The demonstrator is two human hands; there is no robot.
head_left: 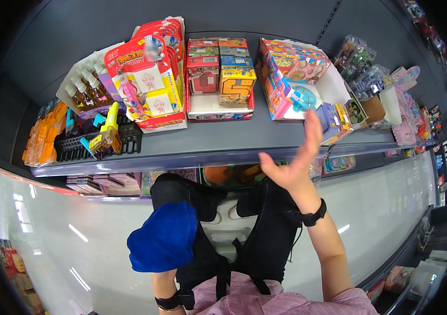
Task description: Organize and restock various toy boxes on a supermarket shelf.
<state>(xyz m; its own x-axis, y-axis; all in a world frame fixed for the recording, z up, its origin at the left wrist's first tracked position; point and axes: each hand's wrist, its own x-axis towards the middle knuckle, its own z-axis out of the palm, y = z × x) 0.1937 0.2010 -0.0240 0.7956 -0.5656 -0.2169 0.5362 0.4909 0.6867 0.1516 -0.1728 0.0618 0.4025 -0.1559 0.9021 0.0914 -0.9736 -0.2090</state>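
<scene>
— Where do we start? With our right hand (296,157)?

— Yes. We have it raised with the palm open and the fingers (313,131) spread straight, holding nothing. Its fingertips sit just in front of the small blue and purple boxes (334,122) at the shelf's front edge, at about one o'clock from the palm. We cannot tell whether they touch.

— And our left hand (164,242)?

— It is wrapped in a blue cloth (163,236), bunched around the fist, low at seven o'clock from the right hand. The cloth hides the fingers, so we judge it is clutching the cloth and nothing else.

— How would those small boxes handle?

— We'd guess light, thin cardboard, easily dented, slightly slick from the printed finish. We would pinch one across its narrow sides rather than press the face, since a neighbour could topple off the shelf (208,147) edge.

— What lies further out?

— At twelve o'clock from the hand leans the big colourful open display carton (286,73) with a round turquoise toy (305,98) at its mouth. At eleven o'clock stands a tray of block-shaped toy boxes (221,79). Further left are the red carded toys (152,79), then the black basket (97,143) with yellow and teal toys, and orange packs (42,134) at nine o'clock. To the right, at two o'clock, sit clear blister packs (362,68) and pink packs (407,113).
</scene>
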